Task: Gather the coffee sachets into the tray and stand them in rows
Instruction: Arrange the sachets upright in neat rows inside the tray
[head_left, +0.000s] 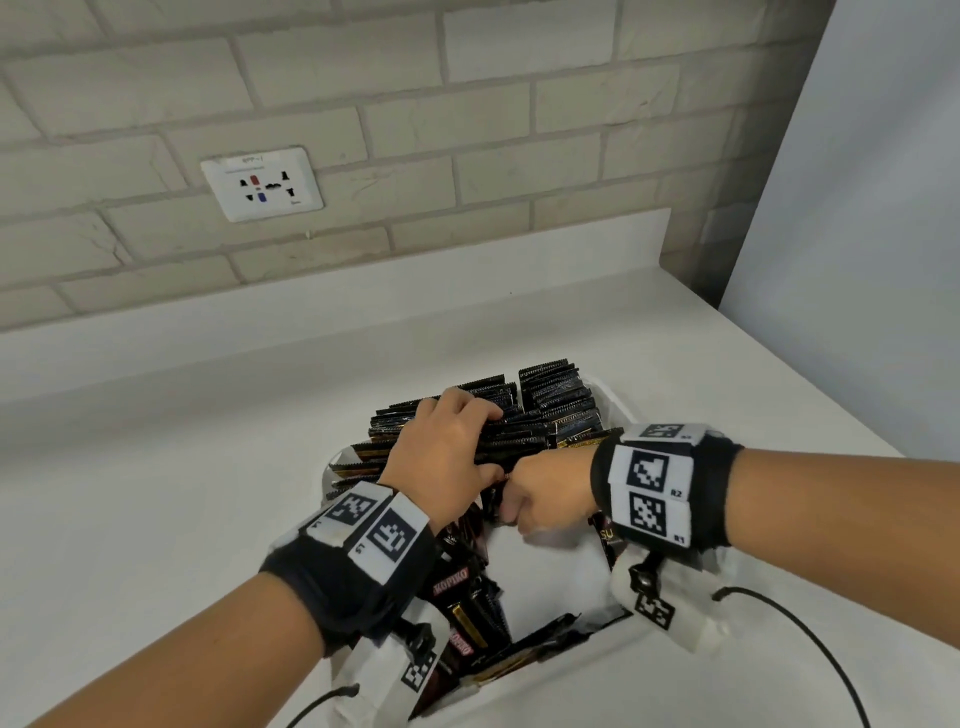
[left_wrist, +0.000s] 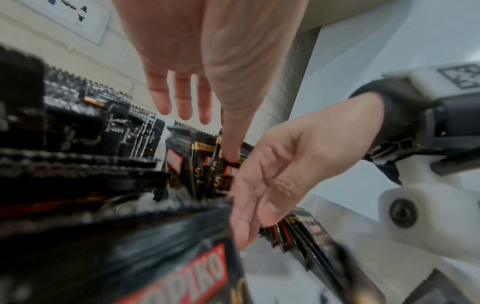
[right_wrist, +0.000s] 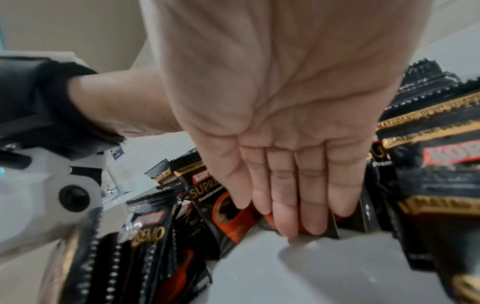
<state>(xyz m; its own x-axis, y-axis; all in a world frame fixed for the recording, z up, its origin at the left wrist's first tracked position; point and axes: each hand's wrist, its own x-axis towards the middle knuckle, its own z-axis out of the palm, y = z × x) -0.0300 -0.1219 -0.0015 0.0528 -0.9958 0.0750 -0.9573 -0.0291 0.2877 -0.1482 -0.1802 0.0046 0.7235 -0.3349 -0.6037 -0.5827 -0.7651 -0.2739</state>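
The left hand lies flat, fingers straight, on the standing coffee sachets in the tray. Beside it, the right hand presses straight fingers against sachets below.

Sachets upright at the tray's far end, more sachets loose nearer, tray on counter

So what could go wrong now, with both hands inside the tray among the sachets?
1. The left hand lies on top of the standing rows of sachets; too much pressure could tip them over.
2. The right hand pushes with straight fingers against loose sachets, which might slide flat across the bare tray floor.
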